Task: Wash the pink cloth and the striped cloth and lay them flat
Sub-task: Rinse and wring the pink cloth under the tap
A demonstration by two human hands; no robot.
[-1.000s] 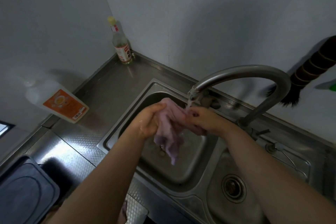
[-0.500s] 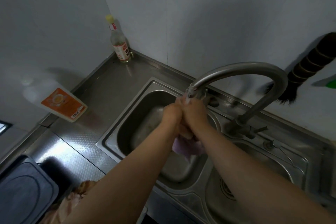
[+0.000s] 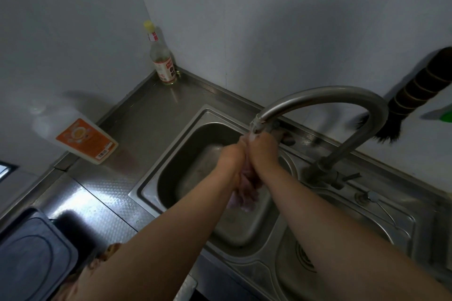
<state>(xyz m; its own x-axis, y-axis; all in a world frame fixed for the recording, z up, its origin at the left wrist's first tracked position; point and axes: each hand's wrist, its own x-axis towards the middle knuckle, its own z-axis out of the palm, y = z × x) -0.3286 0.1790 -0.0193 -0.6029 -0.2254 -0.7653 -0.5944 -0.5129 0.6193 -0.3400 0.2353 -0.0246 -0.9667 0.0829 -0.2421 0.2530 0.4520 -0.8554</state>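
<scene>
The pink cloth (image 3: 244, 196) is bunched between my two hands over the left basin of the steel sink (image 3: 146, 193). My left hand (image 3: 231, 159) and my right hand (image 3: 265, 155) press together around it, directly under the faucet spout (image 3: 256, 127). A wad of the cloth hangs out below my wrists. A patterned orange-and-pink cloth (image 3: 105, 259) shows at the lower left, mostly hidden by my left forearm; I cannot tell whether it is the striped one.
A glass bottle with a yellow cap (image 3: 162, 61) stands in the back corner. A white bottle with an orange label (image 3: 80, 139) lies on the counter at left. A dark tray (image 3: 31, 256) sits bottom left. A dark brush (image 3: 415, 95) hangs at right.
My hands closed together, gathering the hanging pink cloth into a wad between them, and rose to just below the spout. The patterned cloth came into view at lower left.
</scene>
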